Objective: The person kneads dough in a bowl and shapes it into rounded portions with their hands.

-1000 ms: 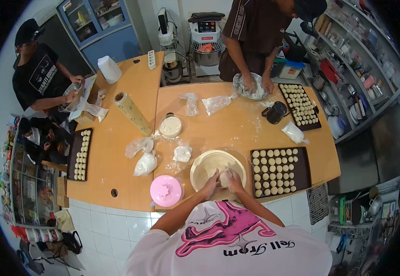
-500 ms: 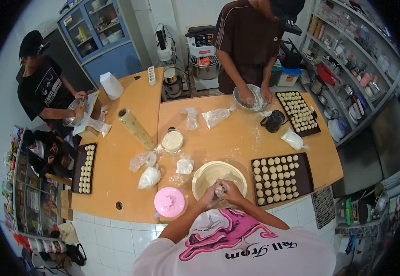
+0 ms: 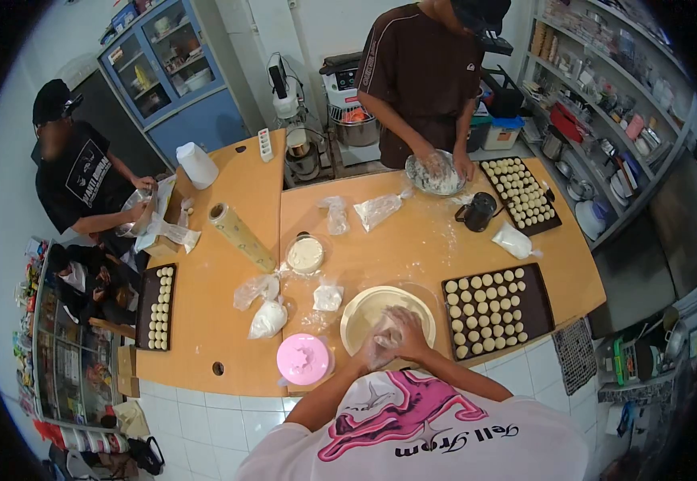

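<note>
My left hand (image 3: 376, 351) and my right hand (image 3: 409, 332) are pressed together above the near side of a large cream bowl (image 3: 351, 314). Both are dusted with flour, and the right lies over the left with its fingers close together. Whatever is between the palms is hidden. To the right of the bowl lies a dark baking tray (image 3: 537, 303) with rows of small pale dough balls (image 3: 487, 307). A pink-lidded container (image 3: 304, 360) stands to the left, and a small bag of white powder (image 3: 328, 297) lies just behind it.
Across the table a person in brown works in a metal bowl (image 3: 417, 186), beside another tray of dough balls (image 3: 521, 192) and a black jug (image 3: 477, 212). A film roll (image 3: 242, 238), a tub of white powder (image 3: 305, 254) and powder bags (image 3: 268, 319) stand left. Another person handles a bowl farther left.
My hands have shifted from a cupped clasp to palms laid over each other, the right now flatter on top. The view has moved slightly. The person in brown still works in the bowl.
</note>
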`<state>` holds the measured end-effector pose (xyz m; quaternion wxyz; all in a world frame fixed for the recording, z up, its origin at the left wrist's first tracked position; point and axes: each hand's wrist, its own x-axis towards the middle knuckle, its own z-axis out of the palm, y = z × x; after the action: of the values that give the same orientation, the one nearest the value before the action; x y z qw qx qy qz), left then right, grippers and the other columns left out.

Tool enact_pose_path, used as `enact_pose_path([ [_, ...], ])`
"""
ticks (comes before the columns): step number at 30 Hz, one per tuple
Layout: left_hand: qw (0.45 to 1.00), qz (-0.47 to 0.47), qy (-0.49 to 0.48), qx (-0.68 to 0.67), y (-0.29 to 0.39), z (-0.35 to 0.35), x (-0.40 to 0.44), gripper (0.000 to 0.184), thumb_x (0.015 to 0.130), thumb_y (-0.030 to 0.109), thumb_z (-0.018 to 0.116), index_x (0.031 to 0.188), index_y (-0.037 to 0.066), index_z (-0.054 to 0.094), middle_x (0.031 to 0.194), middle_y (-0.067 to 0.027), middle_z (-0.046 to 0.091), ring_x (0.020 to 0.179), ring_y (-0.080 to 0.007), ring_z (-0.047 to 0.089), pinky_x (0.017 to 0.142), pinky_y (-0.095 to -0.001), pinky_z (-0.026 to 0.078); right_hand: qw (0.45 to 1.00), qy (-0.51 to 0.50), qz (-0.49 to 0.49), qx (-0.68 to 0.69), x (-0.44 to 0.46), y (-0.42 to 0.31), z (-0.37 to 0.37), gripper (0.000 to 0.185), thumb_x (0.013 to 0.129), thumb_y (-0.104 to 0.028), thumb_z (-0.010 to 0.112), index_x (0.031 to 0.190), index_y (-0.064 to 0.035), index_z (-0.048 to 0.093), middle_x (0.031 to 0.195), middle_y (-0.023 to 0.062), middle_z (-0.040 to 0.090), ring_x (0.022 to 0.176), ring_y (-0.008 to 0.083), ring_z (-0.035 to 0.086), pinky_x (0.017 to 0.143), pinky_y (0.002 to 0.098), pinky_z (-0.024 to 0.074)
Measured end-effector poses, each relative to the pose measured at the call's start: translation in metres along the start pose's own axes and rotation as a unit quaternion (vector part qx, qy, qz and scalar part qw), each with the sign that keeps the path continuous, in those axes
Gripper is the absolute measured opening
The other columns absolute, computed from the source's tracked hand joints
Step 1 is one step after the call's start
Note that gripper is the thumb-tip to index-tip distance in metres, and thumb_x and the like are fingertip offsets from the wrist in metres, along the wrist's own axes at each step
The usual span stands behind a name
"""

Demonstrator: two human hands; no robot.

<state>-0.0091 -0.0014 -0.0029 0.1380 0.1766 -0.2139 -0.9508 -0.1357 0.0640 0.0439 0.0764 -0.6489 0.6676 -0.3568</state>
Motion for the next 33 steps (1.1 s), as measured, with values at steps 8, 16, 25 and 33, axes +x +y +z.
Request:
enact_pose_path([
  [8, 0.937, -0.029, -0.119, -0.328, 0.011, 0.011, -0.008, 0.090, 0.075, 0.076, 0.042, 0.128, 0.004, 0.039, 0.114, -0.0128, 0.055, 0.104, -0.0260, 0.054, 0.092, -0.0415, 0.044, 0.986, 0.062, -0.121, 0.097, -0.003, 0.021, 0.000, 0.029, 0.066, -0.027, 0.076, 0.085, -0.0068, 0.068, 0.095, 0.0120, 0.065, 0.087, 0.0290, 0.061, 0.078, 0.0394, 0.0485],
  [16, 0.981, -0.131, 0.115, 0.087, 0.021, 0.048, -0.004, 0.082, 0.086, 0.065, 0.037, 0.136, 0.001, 0.032, 0.129, -0.0178, 0.047, 0.118, -0.0287, 0.048, 0.099, -0.0395, 0.038, 0.953, 0.050, 0.251, 0.161, 0.012, 0.038, 0.013, 0.030, 0.084, -0.029, 0.061, 0.075, 0.0002, 0.064, 0.063, 0.0151, 0.060, 0.050, 0.0274, 0.054, 0.054, 0.0372, 0.0458],
  [25, 0.588, 0.404, 0.205, 0.670, 0.009, 0.038, 0.011, 0.033, 0.086, 0.020, 0.054, 0.112, -0.001, 0.055, 0.113, -0.0203, 0.055, 0.113, -0.0349, 0.050, 0.096, -0.0427, 0.039, 0.516, -0.070, 0.483, 0.704, 0.014, 0.019, 0.023, 0.059, 0.088, -0.064, 0.036, 0.116, -0.0143, 0.050, 0.105, 0.0009, 0.058, 0.091, 0.0142, 0.057, 0.079, 0.0329, 0.0474],
  [33, 0.692, 0.360, 0.280, 0.559, 0.032, 0.049, 0.002, 0.037, 0.089, 0.031, 0.054, 0.071, -0.001, 0.065, 0.065, -0.0113, 0.059, 0.062, -0.0225, 0.056, 0.062, -0.0352, 0.044, 0.509, -0.266, 0.400, 0.714, 0.013, 0.024, -0.006, 0.064, 0.084, -0.064, 0.045, 0.122, -0.0127, 0.049, 0.110, 0.0064, 0.057, 0.104, 0.0210, 0.055, 0.085, 0.0341, 0.0444],
])
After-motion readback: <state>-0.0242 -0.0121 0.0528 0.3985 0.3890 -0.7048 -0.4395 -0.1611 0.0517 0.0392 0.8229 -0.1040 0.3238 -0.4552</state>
